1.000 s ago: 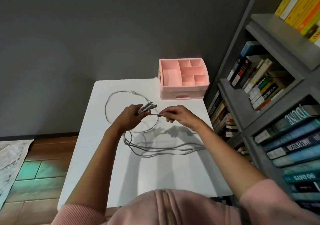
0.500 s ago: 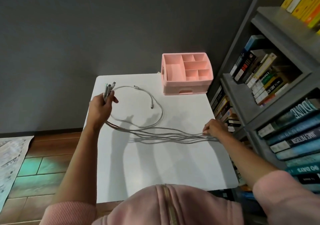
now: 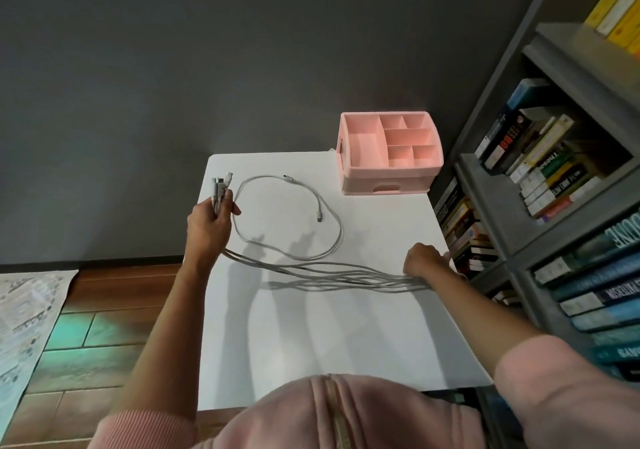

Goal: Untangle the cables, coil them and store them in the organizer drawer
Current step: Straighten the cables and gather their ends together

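Apart go the hands since a second ago: left hand (image 3: pixel 209 222) grips the plug ends of the pale grey cables (image 3: pixel 329 272) at the white table's (image 3: pixel 346 327) left edge, right hand (image 3: pixel 424 258) curls round the strands at the right edge. They lie stretched between, and the pink organizer (image 3: pixel 391 171) sits behind.

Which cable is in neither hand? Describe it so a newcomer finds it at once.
On the white table, look between the pink organizer at the far right corner and the left hand. There a single pale cable lies in a loose loop, both plugs on the tabletop. Unlike the bundle stretched across to the right hand, no hand holds it.
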Action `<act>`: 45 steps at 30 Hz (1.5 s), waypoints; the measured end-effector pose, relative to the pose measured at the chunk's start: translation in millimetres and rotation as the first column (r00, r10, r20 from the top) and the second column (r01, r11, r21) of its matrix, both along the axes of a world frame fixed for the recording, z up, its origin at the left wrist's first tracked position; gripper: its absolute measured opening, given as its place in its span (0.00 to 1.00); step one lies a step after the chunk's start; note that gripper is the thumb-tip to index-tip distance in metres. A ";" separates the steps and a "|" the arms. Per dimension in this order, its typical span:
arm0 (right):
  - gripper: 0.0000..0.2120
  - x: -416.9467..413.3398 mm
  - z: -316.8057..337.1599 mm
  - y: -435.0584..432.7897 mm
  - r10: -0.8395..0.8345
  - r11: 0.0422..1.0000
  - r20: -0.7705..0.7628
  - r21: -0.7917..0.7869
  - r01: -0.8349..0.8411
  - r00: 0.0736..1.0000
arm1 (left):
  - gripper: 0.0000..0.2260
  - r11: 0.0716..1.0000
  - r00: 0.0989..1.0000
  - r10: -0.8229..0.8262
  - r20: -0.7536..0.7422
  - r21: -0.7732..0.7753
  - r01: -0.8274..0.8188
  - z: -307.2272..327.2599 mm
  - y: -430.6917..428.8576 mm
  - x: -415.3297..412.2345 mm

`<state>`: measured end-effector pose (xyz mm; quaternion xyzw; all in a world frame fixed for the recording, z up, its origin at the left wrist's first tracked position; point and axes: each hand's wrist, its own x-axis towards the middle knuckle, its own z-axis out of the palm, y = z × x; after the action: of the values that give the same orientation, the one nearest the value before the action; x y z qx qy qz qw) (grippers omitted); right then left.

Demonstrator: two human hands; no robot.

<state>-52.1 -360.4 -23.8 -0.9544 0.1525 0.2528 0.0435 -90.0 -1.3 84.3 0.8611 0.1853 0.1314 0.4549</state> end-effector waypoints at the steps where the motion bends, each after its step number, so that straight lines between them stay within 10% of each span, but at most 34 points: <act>1: 0.13 4.1 0.0 10.6 0.007 1.000 0.000 0.013 -0.007 1.000 | 0.18 1.000 1.000 -0.003 -0.016 -0.013 0.002 -2.1 3.1 0.2; 18: 0.18 71.7 6.6 149.3 0.280 0.825 0.261 0.427 -0.371 0.924 | 0.22 0.863 0.977 -0.195 -0.082 -0.488 0.131 -25.9 29.0 0.7; 31: 0.09 76.3 -16.4 191.4 0.391 0.753 0.330 0.422 -0.505 0.859 | 0.17 0.813 0.941 -0.278 -0.191 -0.569 0.125 -35.3 33.5 20.0; 37: 0.22 67.0 -21.2 185.1 0.390 0.725 0.422 0.406 -0.556 0.818 | 0.13 0.655 0.930 -0.323 -0.177 -0.751 0.085 -30.8 29.5 21.8; 45: 0.08 45.5 -20.9 182.9 0.511 0.760 0.270 0.301 -0.576 0.816 | 0.13 0.643 0.938 -0.328 -0.110 -0.754 0.136 -24.2 23.5 10.9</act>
<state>-6.6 -177.5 -44.7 -0.9496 -0.1864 0.1952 0.1595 -79.1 22.1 60.1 0.6303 0.1622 -0.1180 0.7500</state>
